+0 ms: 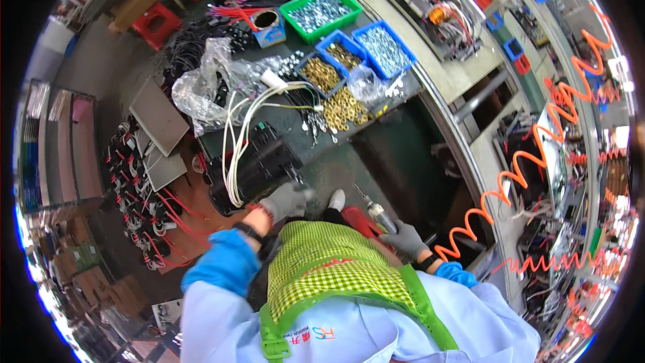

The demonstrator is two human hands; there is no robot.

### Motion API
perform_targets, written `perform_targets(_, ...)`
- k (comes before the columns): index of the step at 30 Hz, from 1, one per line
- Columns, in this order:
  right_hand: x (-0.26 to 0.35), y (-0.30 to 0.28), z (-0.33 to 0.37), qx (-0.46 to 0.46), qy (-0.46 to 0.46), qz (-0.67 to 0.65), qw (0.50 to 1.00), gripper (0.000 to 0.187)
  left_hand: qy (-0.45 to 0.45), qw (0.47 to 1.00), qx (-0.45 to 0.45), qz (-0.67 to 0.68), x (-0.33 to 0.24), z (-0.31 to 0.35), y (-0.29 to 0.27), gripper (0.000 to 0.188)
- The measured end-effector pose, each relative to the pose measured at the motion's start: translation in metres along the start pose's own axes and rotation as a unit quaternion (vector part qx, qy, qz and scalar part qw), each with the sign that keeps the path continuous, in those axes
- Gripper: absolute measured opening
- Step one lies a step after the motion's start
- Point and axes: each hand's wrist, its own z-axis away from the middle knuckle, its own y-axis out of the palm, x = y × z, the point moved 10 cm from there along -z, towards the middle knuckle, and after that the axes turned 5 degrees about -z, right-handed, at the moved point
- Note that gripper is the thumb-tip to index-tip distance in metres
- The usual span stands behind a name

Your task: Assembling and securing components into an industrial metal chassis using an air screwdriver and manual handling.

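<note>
My right hand [406,240], in a grey glove, is closed round a silver power screwdriver [380,214]. The tool's thin bit points up and to the left, over the floor. By the lower right end of a black plastic housing [259,161], my grey-gloved left hand [287,200] is smeared by motion, and its fingers do not show clearly. Whether it touches the housing I cannot tell. A bundle of white wires [236,154] with a white connector [273,81] lies over the housing and up across the dark bench.
A green bin [285,16] and blue bins [408,46] of metal fasteners stand at the far side. Brass rings [344,110] and crumpled clear plastic bags [201,91] lie nearer. An orange coiled hose [494,196] crosses the right, beside a conveyor rail [449,128].
</note>
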Motion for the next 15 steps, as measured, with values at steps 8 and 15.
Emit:
perform_targets(8,0.036,-0.013,0.0,-0.051,0.042,-0.06,0.996,0.062,0.258,0.868,-0.299,-0.302,-0.198,0.05,-0.253,0.028)
perform_targets(15,0.089,0.007,0.008,-0.099,0.072,-0.11,0.986,0.054,0.103,0.615,-0.324,-0.711,-0.123,-0.095,-0.335,0.038)
